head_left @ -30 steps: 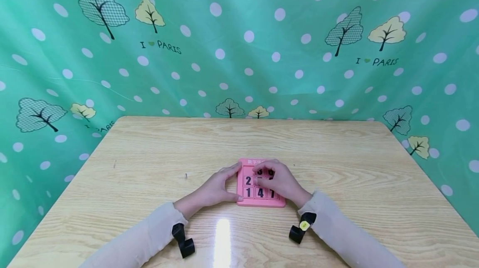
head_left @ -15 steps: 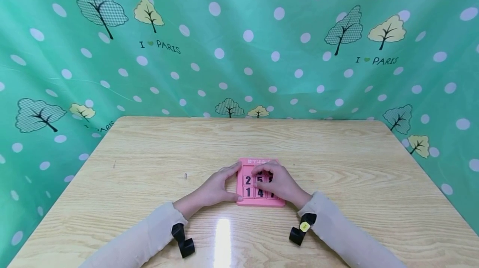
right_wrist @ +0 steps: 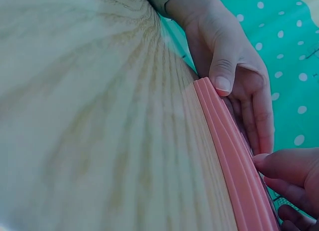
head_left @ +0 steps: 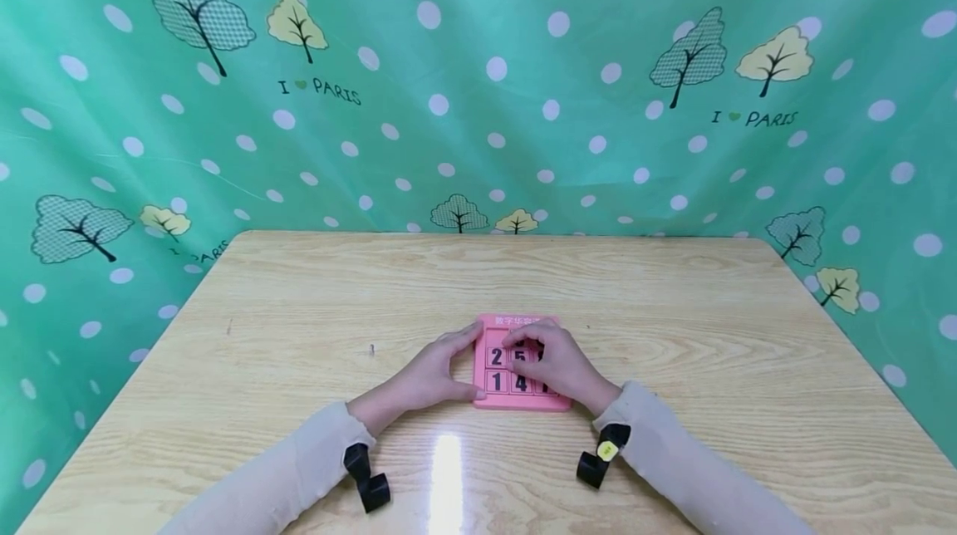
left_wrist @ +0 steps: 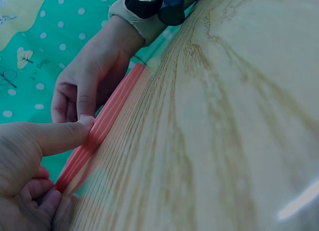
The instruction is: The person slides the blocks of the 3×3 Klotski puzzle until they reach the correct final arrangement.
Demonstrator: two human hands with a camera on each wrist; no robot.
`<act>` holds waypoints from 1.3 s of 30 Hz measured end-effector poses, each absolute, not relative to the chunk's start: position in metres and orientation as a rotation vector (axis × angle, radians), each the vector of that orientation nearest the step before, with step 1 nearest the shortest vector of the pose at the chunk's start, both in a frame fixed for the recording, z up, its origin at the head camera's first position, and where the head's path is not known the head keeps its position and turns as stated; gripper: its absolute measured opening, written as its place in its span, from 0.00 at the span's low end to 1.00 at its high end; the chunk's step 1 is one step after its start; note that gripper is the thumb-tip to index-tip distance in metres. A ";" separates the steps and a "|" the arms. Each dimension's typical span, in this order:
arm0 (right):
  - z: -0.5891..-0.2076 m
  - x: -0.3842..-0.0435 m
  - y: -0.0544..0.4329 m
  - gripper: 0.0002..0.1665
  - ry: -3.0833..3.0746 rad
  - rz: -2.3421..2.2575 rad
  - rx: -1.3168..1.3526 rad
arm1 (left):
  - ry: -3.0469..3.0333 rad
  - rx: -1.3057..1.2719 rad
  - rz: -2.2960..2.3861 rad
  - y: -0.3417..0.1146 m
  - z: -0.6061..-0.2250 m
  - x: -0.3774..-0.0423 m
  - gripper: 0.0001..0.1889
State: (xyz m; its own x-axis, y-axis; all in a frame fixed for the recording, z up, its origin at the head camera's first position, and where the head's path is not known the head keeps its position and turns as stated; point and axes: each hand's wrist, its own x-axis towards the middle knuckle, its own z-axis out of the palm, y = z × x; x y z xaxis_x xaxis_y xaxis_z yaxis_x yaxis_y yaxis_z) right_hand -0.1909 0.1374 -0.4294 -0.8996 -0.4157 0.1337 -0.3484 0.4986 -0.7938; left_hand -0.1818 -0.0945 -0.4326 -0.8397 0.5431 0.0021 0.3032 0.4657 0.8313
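Note:
A pink number sliding puzzle (head_left: 522, 404) lies flat on the table, with an empty slot at its upper left. Tiles 2, 1, 4 and part of 5 show; others are covered by my right hand (head_left: 561, 360). That hand arches over the tiles, bent index finger and thumb apart, tips at the middle column. My left hand (head_left: 429, 373) holds the puzzle's left side, thumb at the near corner and fingers at the far one. In the left wrist view the left thumb (left_wrist: 62, 136) lies against the puzzle's rim (left_wrist: 107, 118). The right wrist view shows the right thumb (right_wrist: 279, 163) at the rim.
The wood-grain table (head_left: 299, 294) extends around the puzzle on all sides. A green dotted curtain (head_left: 478, 103) hangs behind it. Black wrist cameras, one on the left sleeve (head_left: 366, 477) and one on the right (head_left: 598, 456), sit above the tabletop.
My right hand has shifted very slightly to the left over the tiles. The 3 and 6, readable earlier, are now mostly covered. My left hand stays in place at the puzzle's side.

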 end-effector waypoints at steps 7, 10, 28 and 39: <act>-0.427 -0.192 0.134 0.14 2.679 -1.358 -0.626 | 2.462 0.728 1.298 -0.094 -0.433 -0.183 0.49; -0.427 -0.193 0.133 0.14 2.690 -1.355 -0.622 | 2.457 0.732 1.300 -0.094 -0.432 -0.183 0.49; -0.427 -0.205 0.131 0.15 2.742 -1.356 -0.577 | 2.442 0.723 1.320 -0.094 -0.431 -0.182 0.50; -0.425 -0.209 0.128 0.13 2.727 -1.366 -0.488 | 2.438 0.721 1.331 -0.094 -0.429 -0.181 0.50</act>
State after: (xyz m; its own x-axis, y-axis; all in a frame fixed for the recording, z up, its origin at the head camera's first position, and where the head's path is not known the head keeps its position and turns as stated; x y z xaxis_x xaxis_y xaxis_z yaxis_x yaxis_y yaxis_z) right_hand -0.2087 0.1283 -0.4250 -0.9487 -0.3023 0.0929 -0.2555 0.5593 -0.7886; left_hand -0.1810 -0.0941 -0.4294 -0.8393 0.5436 0.0007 0.2946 0.4536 0.8411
